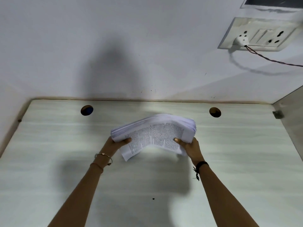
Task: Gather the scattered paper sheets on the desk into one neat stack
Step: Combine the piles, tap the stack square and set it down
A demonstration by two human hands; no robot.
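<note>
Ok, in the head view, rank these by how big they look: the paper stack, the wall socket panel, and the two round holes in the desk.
1. Paper stack, held in both hands, largest.
2. Wall socket panel, clearly smaller, though it is farther from the camera.
3. Left hole and right hole, smallest; they look alike, so I will not rank them.

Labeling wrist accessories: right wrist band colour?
Black band, with a dangling tassel; head view.

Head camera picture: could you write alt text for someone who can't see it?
Two bare hands, left hand and right hand, hold a thick stack of printed paper sheets by its sides just above a pale desk, with one sheet sticking out at the bottom. Behind are a white wall, two round cable holes and a wall socket with a plug.
</note>
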